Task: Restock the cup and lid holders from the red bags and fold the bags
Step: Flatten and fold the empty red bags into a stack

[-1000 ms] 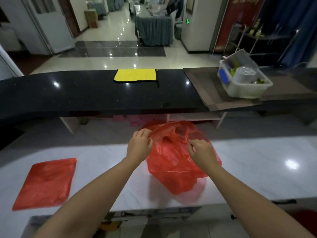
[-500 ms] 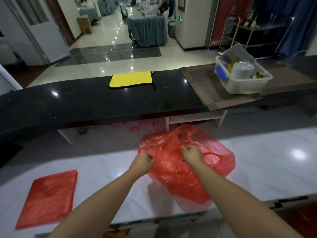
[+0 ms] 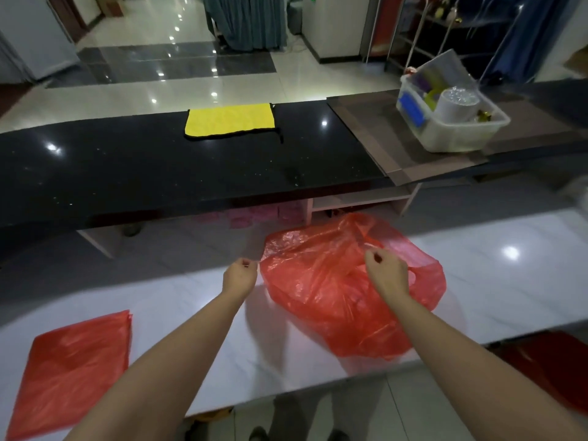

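A crumpled, translucent red bag [image 3: 331, 294] lies on the white marble counter [image 3: 509, 281], slightly puffed up. My left hand [image 3: 240, 276] is at the bag's left corner with its fingertips pinched together on the plastic edge. My right hand [image 3: 386, 273] rests over the bag's middle and pinches a fold of it between thumb and finger. A second red bag [image 3: 73, 370] lies folded flat at the near left of the same counter. What is inside the crumpled bag cannot be made out.
Behind runs a raised black counter [image 3: 127, 173] with a yellow cloth [image 3: 229, 120] on it. A clear plastic bin [image 3: 458, 135] holding a stack of lids and coloured items stands at the back right. Something red [image 3: 553, 370] sits below the counter's near right edge.
My hands have drawn apart, the left going left and the right going right, which stretches the bag wider. The bag sits lower and flatter than a second ago.
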### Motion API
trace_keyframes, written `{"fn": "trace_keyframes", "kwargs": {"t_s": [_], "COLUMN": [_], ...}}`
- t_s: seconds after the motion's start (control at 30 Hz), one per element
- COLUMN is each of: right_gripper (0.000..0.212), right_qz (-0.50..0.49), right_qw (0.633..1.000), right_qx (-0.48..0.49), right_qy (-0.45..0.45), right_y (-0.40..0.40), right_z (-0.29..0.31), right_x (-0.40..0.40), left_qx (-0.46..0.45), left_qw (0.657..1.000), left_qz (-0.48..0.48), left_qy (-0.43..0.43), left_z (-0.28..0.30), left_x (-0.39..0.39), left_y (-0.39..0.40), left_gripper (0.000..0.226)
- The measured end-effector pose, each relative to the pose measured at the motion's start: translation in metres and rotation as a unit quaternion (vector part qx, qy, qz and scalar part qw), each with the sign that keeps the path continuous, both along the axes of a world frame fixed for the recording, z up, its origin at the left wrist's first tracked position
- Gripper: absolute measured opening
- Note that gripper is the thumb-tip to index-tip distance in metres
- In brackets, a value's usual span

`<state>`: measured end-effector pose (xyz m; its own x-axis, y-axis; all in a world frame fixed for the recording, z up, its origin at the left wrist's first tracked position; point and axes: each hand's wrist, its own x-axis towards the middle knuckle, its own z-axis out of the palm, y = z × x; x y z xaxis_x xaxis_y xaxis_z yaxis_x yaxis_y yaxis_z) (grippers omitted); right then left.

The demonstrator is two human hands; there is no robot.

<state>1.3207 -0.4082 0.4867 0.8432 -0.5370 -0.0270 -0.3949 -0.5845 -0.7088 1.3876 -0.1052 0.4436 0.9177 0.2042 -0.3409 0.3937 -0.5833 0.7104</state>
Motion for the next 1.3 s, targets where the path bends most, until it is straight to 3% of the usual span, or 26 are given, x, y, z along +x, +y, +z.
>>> {"fn": "trace_keyframes", "kwargs": {"t_s": [0.1,0.2,0.33,0.43,0.53,0.67,0.77,0.87,0.97,1.13,1.2,1.23,1.3], "right_gripper": [0.036,0.031,0.013,0.015,0.023,0.027,0.028,0.026,0.023,0.011,0.017,0.022,0.031], "right_qz": [-0.025,-0.051,-0.07,-0.085,-0.078,-0.058,-0.019,0.048,0.109,0.232,0.257,0.267,0.288], "right_qw": [0.999,0.998,0.997,0.996,0.996,0.998,0.998,0.996,0.989,0.958,0.95,0.949,0.949], "right_qx": [-0.024,-0.021,-0.015,-0.012,-0.023,-0.017,0.009,0.033,0.027,0.013,0.038,0.048,0.065], "right_qy": [0.0,0.001,-0.01,-0.015,-0.024,-0.035,-0.055,-0.073,-0.099,-0.17,-0.173,-0.158,-0.107], "right_y": [-0.027,-0.046,-0.063,-0.071,-0.072,-0.065,-0.044,-0.005,0.047,0.138,0.161,0.169,0.179], "right_z": [0.011,0.019,0.023,0.024,0.026,0.029,0.032,0.038,0.042,0.058,0.059,0.058,0.051], "right_x": [-0.025,-0.05,-0.075,-0.087,-0.088,-0.076,-0.054,-0.025,0.001,0.003,-0.005,-0.009,-0.015], "left_qx": [-0.103,-0.263,-0.33,-0.292,-0.268,-0.245,-0.241,-0.17,-0.022,0.115,0.118,0.078,-0.017], "left_qw": [0.992,0.954,0.928,0.936,0.941,0.964,0.967,0.976,0.975,0.913,0.911,0.931,0.966], "left_qz": [0.035,0.069,0.019,-0.049,-0.094,-0.021,0.076,0.113,0.081,-0.066,-0.113,-0.106,-0.08], "left_qy": [0.069,0.124,0.172,0.189,0.182,0.099,0.023,-0.075,-0.208,-0.385,-0.379,-0.34,-0.245], "left_z": [-0.012,-0.013,-0.012,-0.012,-0.01,0.0,0.017,0.049,0.08,0.096,0.082,0.078,0.072], "left_x": [0.011,0.014,0.018,0.017,0.012,0.012,0.021,0.021,0.003,-0.064,-0.089,-0.101,-0.12], "left_y": [-0.018,-0.045,-0.079,-0.099,-0.109,-0.094,-0.055,-0.007,0.032,0.046,0.042,0.039,0.032], "left_gripper": [0.036,0.036,0.029,0.007,0.004,0.008,0.013,0.014,0.014,0.017,0.013,0.007,0.019]}}
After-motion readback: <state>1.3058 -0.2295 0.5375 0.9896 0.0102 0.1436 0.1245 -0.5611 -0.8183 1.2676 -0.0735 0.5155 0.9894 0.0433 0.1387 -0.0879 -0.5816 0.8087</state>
